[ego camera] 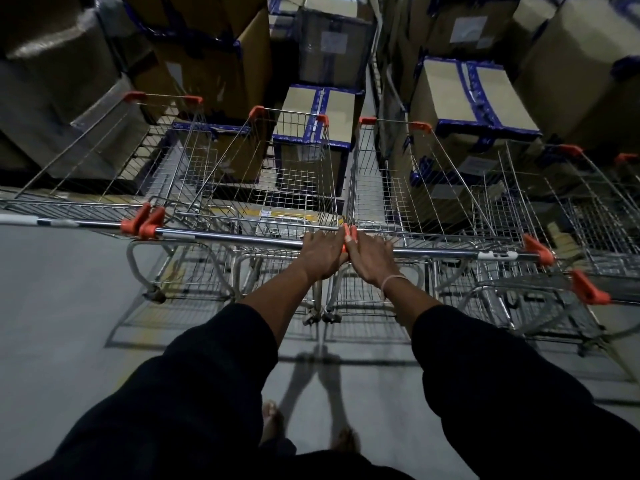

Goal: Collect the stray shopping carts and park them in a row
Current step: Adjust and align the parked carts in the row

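Observation:
Several wire shopping carts with orange handle ends stand side by side, noses toward stacked boxes. My left hand point(323, 252) grips the right end of the middle cart's handle bar point(228, 237). My right hand point(372, 259) grips the left end of the handle bar point(450, 253) of the cart to its right. Both hands meet at the orange end caps point(349, 237) where these two handles touch. The middle cart's basket point(277, 168) and the right cart's basket point(408, 181) are empty. Another cart point(86, 188) stands at the far left, one more cart point(568, 209) at the far right.
Tall stacks of cardboard boxes point(474, 98) with blue tape rise directly behind the carts. A narrow gap point(375, 81) runs between the stacks. Grey floor point(69, 323) spreads behind the carts on my side. My bare feet point(273, 420) stand below.

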### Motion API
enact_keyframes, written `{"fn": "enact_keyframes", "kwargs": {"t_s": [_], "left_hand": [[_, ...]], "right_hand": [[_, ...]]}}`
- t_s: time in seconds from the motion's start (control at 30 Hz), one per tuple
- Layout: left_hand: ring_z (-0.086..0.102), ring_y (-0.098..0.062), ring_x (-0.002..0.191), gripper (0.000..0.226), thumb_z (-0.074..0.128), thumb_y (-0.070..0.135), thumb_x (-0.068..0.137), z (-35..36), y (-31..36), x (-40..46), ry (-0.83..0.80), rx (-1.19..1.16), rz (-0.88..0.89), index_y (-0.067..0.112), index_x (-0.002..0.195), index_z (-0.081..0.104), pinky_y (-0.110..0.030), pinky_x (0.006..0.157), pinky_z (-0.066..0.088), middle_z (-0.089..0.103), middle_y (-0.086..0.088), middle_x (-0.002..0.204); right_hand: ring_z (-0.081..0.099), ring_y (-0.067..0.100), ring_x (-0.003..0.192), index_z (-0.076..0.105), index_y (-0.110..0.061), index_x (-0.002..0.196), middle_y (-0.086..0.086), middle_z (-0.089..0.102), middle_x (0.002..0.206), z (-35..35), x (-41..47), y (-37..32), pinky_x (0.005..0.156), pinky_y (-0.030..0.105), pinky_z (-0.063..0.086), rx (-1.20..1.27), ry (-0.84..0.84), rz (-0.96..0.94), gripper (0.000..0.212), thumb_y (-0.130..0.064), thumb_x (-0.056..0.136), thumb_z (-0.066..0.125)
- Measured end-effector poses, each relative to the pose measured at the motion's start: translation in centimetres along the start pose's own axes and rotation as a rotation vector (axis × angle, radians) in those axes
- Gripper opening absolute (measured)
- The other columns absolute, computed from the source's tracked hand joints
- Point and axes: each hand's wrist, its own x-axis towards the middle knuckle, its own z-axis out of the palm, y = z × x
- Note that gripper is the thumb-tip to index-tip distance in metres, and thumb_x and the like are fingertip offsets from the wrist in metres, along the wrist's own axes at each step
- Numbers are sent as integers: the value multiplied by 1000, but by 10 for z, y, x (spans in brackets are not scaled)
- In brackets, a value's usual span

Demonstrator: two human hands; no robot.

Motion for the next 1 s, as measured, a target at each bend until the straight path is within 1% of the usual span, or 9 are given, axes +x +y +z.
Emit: {"fn": "enact_keyframes", "kwargs": {"t_s": [0.17,0.33,0.4,0.5,0.6,0.73,0.83,0.9,1.0], "left_hand": [[43,-36,134,59,32,46,109,2,-4,-12,47,78,-36,23,162,21,-50,108,30,50,-12,149],[43,-37,134,59,31,46,109,3,-6,-15,56,119,-37,24,162,21,-52,114,25,48,-14,148],[43,-37,135,59,32,47,109,1,-6,-16,63,111,-24,23,162,22,-51,116,24,46,-13,152],[38,-36,141,61,33,48,109,-1,-21,-29,83,108,-46,20,162,23,-49,119,21,42,-13,157],[31,-38,146,65,36,48,108,-1,-51,-48,123,141,-56,17,164,21,-49,120,17,36,-16,161],[1,-38,158,69,37,51,108,-13,-104,-74,179,122,-116,21,166,14,-52,125,-3,10,-14,172],[-9,-38,158,72,34,55,107,-25,-155,-96,214,138,-134,22,166,8,-53,126,-8,-1,-15,172],[-6,-39,158,72,38,54,107,-34,-196,-112,260,144,-156,20,165,14,-53,125,-9,4,-17,172],[4,-41,158,72,39,53,104,-47,-257,-136,316,128,-221,13,163,25,-53,125,-6,16,-22,169]], "right_hand": [[52,38,122,44,-13,146,14,65,131,13,1,-8,113,54,29,-3,21,22,69,-60,105,16],[55,34,118,45,-13,143,13,65,129,20,5,-6,112,54,31,-6,19,27,80,-65,97,4],[52,37,123,44,-12,144,16,62,134,19,7,-3,115,54,28,-20,29,31,76,-64,100,11],[36,42,141,33,-9,156,24,45,151,19,0,-20,124,57,16,-65,58,-1,69,-56,107,28],[11,43,156,20,-8,164,26,20,167,23,-10,-55,127,60,-3,-126,65,-43,74,-54,108,32],[0,40,160,18,-16,167,17,11,173,34,-9,-108,119,63,-21,-178,72,-129,75,-59,107,32],[-1,38,160,18,-18,167,14,11,174,51,-1,-152,121,63,-17,-151,32,-186,75,-60,107,32],[1,37,160,18,-21,167,12,11,174,64,7,-189,124,61,-11,-93,-5,-230,74,-61,107,33],[17,35,157,22,-23,166,11,23,171,80,20,-252,127,59,1,-9,-46,-324,69,-57,108,36]]}}
